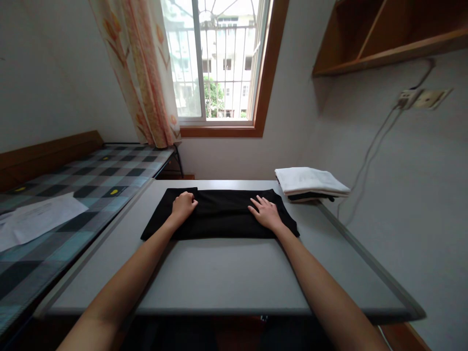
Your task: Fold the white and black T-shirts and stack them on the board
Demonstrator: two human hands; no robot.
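Observation:
A folded black garment (223, 219) lies crosswise on the light table, its long sides running left to right. At its left part my left hand (184, 207) is curled closed, with thumb and fingers at the edge of a folded-over flap; the fingertips are partly hidden. My right hand (266, 212) lies on the right part of the cloth, fingers spread and palm down, holding nothing. The exact kind of garment does not show.
A stack of folded white and black cloth (310, 182) sits at the table's (234, 278) back right corner. Left stands a bed with a checked mattress (120, 180) and papers (44, 219). A wall with hanging cables (373, 151) borders the right; a shelf (395, 51) juts out above.

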